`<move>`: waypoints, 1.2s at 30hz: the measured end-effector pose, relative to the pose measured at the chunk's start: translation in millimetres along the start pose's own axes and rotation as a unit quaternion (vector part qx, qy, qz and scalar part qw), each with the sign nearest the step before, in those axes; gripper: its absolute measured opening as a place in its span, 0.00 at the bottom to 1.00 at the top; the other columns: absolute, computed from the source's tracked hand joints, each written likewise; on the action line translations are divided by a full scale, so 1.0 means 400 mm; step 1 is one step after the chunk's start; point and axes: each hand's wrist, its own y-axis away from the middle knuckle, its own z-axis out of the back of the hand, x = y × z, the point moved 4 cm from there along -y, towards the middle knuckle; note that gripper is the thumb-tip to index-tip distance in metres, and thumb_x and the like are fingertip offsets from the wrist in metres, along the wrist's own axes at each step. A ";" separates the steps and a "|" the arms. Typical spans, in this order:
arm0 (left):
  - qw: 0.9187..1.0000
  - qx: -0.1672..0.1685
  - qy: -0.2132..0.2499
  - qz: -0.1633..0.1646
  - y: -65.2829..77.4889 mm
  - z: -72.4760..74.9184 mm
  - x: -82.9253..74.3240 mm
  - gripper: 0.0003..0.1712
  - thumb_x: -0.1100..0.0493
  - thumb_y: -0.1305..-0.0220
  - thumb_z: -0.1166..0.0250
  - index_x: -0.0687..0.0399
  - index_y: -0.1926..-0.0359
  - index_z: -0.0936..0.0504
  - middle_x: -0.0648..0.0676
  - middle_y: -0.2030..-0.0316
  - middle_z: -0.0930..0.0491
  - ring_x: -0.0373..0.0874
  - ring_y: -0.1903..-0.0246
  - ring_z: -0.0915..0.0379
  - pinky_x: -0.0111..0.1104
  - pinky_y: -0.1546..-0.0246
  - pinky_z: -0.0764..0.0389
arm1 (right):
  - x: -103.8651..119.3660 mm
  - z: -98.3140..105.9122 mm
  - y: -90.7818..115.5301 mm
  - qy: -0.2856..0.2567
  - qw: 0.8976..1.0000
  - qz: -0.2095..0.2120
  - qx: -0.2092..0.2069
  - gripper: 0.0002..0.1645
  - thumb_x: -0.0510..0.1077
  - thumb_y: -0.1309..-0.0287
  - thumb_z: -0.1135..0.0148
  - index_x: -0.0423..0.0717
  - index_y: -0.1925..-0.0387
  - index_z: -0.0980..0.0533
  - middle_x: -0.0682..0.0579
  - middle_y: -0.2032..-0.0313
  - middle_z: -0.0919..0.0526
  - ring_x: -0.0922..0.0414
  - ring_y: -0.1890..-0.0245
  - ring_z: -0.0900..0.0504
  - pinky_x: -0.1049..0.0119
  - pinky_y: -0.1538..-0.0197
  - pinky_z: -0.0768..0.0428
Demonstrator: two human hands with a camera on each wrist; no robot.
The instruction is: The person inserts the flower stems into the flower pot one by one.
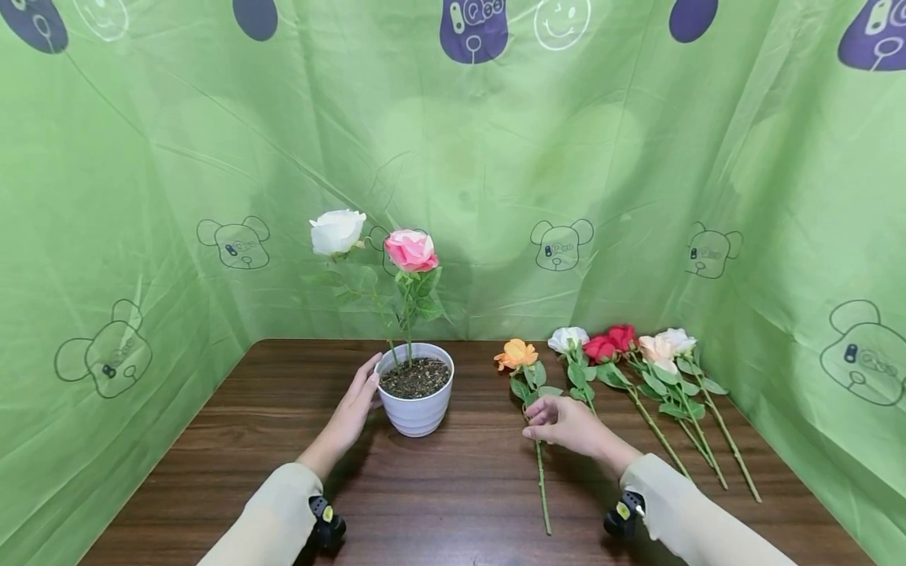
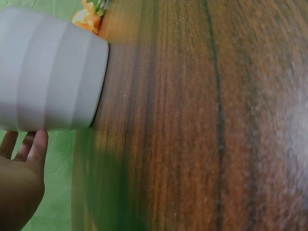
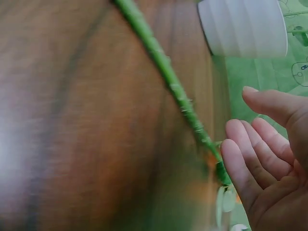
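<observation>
My left hand (image 1: pixel 351 415) rests its extended fingers against the left side of a white ribbed flowerpot (image 1: pixel 418 413); the left wrist view shows the fingertips (image 2: pixel 40 140) at its wall. A white rose (image 1: pixel 337 233) and a pink rose (image 1: pixel 411 251) stand upright in the pot's dark soil (image 1: pixel 418 379). To the right lies an orange rose (image 1: pixel 517 354) on the table, its stem pointing toward me. My right hand (image 1: pixel 572 428) is over that stem (image 3: pixel 168 79), thumb apart from the loosely bent fingers, which are right beside the stem in the right wrist view.
Further right on the brown wooden table (image 1: pixel 453 503) lie several more roses: a white one (image 1: pixel 568 339), red ones (image 1: pixel 612 343) and pale ones (image 1: pixel 660 351), stems toward me. A green printed cloth (image 1: pixel 467 165) closes off the back and both sides.
</observation>
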 end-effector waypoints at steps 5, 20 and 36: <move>1.000 0.001 -0.004 -0.001 0.001 0.000 -0.002 0.29 0.52 0.17 0.62 0.53 0.22 0.48 0.67 0.25 0.49 0.65 0.30 0.46 0.59 0.38 0.32 | -0.028 -0.010 0.028 -0.031 0.999 -0.031 0.013 0.22 0.43 0.46 0.24 0.33 0.55 0.22 0.51 0.70 0.18 0.55 0.73 0.18 0.62 0.71 0.16; 1.000 0.001 0.002 -0.002 0.001 0.000 -0.002 0.29 0.52 0.17 0.62 0.54 0.22 0.48 0.67 0.25 0.50 0.65 0.30 0.47 0.59 0.38 0.33 | -0.038 -0.038 0.066 -0.035 0.995 -0.094 -0.013 0.33 0.35 0.53 0.24 0.29 0.47 0.28 0.50 0.75 0.17 0.53 0.78 0.17 0.60 0.74 0.16; 1.000 -0.001 0.004 0.002 0.000 -0.002 -0.004 0.29 0.52 0.17 0.62 0.54 0.22 0.48 0.67 0.25 0.50 0.65 0.30 0.47 0.59 0.37 0.33 | -0.037 -0.044 0.063 -0.008 0.991 -0.127 -0.030 0.17 0.36 0.54 0.37 0.36 0.59 0.18 0.53 0.78 0.20 0.58 0.77 0.20 0.61 0.75 0.16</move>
